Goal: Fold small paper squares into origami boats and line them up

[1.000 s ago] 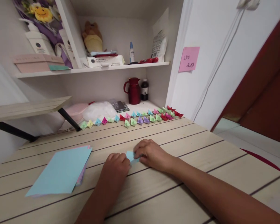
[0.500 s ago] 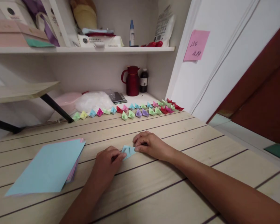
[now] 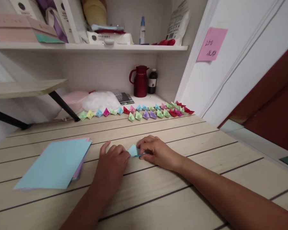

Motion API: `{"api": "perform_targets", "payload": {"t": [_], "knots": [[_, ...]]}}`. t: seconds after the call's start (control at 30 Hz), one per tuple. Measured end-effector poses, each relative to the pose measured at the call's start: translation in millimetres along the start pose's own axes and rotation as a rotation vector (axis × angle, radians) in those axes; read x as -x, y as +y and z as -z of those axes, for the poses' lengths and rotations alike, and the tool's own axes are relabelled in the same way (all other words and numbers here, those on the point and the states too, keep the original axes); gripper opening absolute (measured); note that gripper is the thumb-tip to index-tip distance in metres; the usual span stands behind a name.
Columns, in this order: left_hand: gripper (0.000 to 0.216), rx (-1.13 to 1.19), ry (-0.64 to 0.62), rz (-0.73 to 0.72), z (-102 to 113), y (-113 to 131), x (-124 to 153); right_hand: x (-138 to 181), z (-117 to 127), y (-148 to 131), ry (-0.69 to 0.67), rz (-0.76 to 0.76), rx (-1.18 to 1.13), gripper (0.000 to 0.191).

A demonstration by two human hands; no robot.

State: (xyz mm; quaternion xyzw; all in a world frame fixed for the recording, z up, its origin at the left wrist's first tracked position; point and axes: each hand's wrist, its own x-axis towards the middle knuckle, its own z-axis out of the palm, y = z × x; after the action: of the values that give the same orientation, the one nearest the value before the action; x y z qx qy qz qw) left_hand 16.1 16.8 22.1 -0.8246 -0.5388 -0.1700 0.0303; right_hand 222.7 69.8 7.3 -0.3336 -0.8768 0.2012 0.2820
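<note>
A small light-blue piece of folded paper point(image 3: 133, 150) is between my two hands, just above the wooden table point(image 3: 172, 191). My right hand point(image 3: 156, 150) pinches its right end between thumb and fingers. On the other side, my left hand point(image 3: 114, 159) grips the left corner, its thumb hidden behind the fingers and its little finger side raised. The paper shows a pointed top and a fold along its lower edge. Left of my left hand lies a stack of coloured paper sheets point(image 3: 55, 164) with a light-blue one on top.
Several small folded paper boats point(image 3: 146, 114) stand in rows along the table's back edge. Behind them are a dark red jug point(image 3: 140, 82), a dark bottle point(image 3: 152, 81) and a white plastic bag point(image 3: 100, 101). A raised wooden shelf point(image 3: 26, 88) with black legs stands at left.
The blue paper has been turned; its flat creased face now shows as a pointed shape. My left hand has rolled over, knuckles up. The view has shifted slightly, moving the background right.
</note>
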Motion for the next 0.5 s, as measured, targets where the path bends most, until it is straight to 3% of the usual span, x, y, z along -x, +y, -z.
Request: {"api": "perform_targets", "payload": {"t": [0.13, 0.27, 0.5], "knots": [[0.023, 0.219, -0.021, 0.068, -4.7, -3.1, 0.1, -0.1, -2.7, 1.5, 0.027, -0.019, -0.037, 0.015], [0.006, 0.447, -0.035, 0.221, -7.5, -7.9, -1.4, 0.0, -5.3, 2.4, 0.044, -0.076, -0.077, 0.013], [0.023, 0.546, -0.02, 0.296, -3.2, -7.4, -1.5, 0.4, -5.0, -3.1, 0.044, -0.124, -0.046, 0.014]]}}
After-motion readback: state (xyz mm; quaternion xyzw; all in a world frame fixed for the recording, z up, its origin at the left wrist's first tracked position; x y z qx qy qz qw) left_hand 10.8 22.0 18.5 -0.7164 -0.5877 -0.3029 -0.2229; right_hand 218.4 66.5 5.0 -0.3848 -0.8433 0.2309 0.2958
